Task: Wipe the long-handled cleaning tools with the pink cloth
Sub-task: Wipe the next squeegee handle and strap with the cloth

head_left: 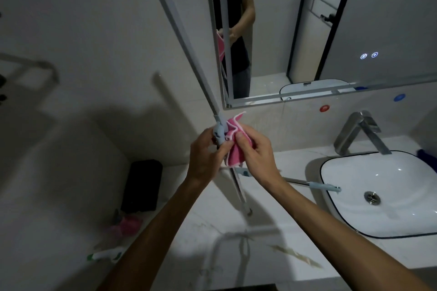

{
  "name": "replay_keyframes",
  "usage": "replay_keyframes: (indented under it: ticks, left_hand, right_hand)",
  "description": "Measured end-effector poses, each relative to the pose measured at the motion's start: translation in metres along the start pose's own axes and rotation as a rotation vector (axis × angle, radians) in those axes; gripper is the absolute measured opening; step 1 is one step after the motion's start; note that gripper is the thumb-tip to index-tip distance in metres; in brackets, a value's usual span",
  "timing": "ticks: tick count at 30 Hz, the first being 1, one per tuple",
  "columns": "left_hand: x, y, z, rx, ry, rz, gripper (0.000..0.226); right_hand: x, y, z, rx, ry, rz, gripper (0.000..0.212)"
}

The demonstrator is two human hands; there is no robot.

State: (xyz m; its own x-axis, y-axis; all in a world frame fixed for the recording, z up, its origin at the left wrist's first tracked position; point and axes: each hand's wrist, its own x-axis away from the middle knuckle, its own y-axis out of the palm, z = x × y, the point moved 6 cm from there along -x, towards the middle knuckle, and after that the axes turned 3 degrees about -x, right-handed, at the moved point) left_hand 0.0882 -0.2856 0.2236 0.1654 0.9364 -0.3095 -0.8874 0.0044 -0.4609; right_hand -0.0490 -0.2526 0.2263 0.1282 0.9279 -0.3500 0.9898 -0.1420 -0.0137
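My left hand (204, 151) grips the blue-grey joint of a long-handled cleaning tool (186, 49). Its long pale blade slants up and to the left, and its metal pole runs down toward the counter. My right hand (254, 152) holds the bunched pink cloth (235, 146) against the tool's joint, thumb on top of the cloth. A second long-handled tool (307, 183), with a metal pole and a blue-grey end, lies on the counter behind my right forearm. Its tip reaches over the rim of the basin.
A white basin (331, 172) with a dark rim and a chrome tap (361, 132) stand at the right. A mirror (354, 30) hangs above. On the marble counter (212, 220) at the left sit a black box (143, 185), a pink item (128, 223) and a white tube (106, 255).
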Motion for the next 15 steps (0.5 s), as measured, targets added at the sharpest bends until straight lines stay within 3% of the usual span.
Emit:
replay_keyframes:
  ticks: [4,8,15]
  left_hand:
    - [-0.001,0.003,-0.002,-0.125,-0.025,0.029,0.022]
    - [0.009,0.012,-0.006,-0.136,-0.094,0.014,0.035]
    - [0.002,0.015,-0.005,-0.178,-0.165,-0.010,0.048]
  right_hand:
    - [-0.009,-0.008,-0.026,-0.042,-0.092,0.133,0.029]
    - [-0.014,0.003,-0.040,-0.025,-0.143,0.095,0.027]
    - [-0.009,0.008,-0.024,-0.108,0.081,0.045,0.043]
